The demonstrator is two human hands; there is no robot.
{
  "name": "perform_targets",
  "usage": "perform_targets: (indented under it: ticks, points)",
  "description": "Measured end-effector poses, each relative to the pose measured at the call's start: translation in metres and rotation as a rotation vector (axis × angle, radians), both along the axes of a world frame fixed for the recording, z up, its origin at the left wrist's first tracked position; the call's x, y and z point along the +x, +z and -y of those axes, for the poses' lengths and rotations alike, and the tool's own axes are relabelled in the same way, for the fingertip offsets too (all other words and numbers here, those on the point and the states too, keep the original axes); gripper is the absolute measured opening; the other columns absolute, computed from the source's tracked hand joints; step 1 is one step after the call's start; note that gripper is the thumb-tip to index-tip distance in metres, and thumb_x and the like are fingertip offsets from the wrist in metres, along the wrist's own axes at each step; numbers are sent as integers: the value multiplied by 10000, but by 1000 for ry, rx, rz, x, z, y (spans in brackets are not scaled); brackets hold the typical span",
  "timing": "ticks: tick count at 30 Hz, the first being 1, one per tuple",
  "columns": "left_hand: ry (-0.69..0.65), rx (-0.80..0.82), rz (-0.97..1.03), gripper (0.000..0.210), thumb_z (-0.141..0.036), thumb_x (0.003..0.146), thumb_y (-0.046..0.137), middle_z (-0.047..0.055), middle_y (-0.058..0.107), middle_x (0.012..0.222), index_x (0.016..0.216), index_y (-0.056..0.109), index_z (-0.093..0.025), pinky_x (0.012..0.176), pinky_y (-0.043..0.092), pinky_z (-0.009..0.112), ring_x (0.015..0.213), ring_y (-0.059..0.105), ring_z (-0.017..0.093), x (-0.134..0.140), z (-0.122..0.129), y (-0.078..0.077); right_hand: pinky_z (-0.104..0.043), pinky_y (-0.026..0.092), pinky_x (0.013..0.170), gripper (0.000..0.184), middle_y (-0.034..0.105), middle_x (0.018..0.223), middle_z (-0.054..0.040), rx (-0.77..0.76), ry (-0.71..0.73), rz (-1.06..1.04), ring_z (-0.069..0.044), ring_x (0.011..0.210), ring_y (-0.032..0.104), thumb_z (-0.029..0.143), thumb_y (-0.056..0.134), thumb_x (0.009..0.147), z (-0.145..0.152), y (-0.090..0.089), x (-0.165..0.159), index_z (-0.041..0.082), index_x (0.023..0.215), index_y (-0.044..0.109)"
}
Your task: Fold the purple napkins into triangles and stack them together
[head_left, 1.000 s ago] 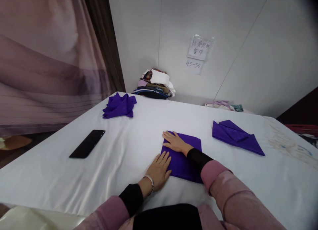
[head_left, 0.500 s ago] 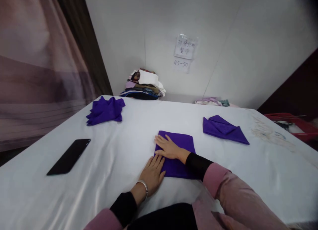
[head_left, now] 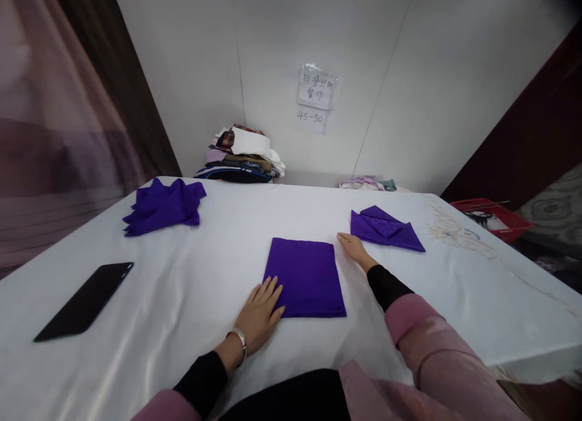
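Note:
A purple cloth napkin, folded into a flat square, lies on the white-covered table in front of me. My left hand rests flat with spread fingers on its lower left corner; a silver bangle circles that wrist. Just off the square's upper right edge is my right hand, its fingers pointing left, loosely bent, with nothing visible in them. Beyond this hand sits a second purple napkin, folded into a pointed, envelope-like shape. The two do not appear to touch.
A loose pile of purple napkins is at the back left. Nearer on the left lies a flat black phone-like slab. Stacked clothes stand behind the table, below a paper sign. A red basket is off the right side.
My right hand has lifted off the square napkin and moved right, past its edge. My left hand stays on the lower left corner. The view has shifted rightward.

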State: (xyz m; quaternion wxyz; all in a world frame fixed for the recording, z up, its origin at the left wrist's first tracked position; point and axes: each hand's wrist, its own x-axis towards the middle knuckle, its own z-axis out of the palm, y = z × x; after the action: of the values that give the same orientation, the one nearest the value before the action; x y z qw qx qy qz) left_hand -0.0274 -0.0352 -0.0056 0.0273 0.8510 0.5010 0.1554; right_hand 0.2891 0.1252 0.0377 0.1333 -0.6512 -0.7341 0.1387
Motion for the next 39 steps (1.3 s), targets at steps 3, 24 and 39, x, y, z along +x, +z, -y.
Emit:
perform_targets:
  ticks: [3, 24, 39]
  points:
    - [-11, 25, 42, 491, -435, 873, 410, 112, 381, 1412, 1305, 430, -202, 1035, 252, 513, 1311, 288, 274, 8, 6, 15, -300, 374, 967, 404, 579, 1232, -64, -6, 37, 10, -178, 1145, 515, 282, 302, 922, 9, -2, -2, 157, 1213, 552]
    - [226, 143, 112, 259, -189, 845, 423, 68, 660, 1061, 988, 638, -206, 875, 446, 410, 986, 583, 208, -82, -27, 38, -270, 390, 594, 200, 677, 787, -72, -166, 154, 189, -194, 726, 613, 240, 469, 797, 102, 16, -37, 177, 883, 639]
    - [103, 40, 280, 216, -187, 857, 459, 52, 652, 1001, 967, 643, -211, 847, 452, 370, 949, 548, 183, -31, 31, 30, -402, 350, 1027, 358, 540, 1272, -82, 113, 902, -237, -200, 1220, 442, 257, 414, 893, 97, 14, -161, 193, 1224, 535]
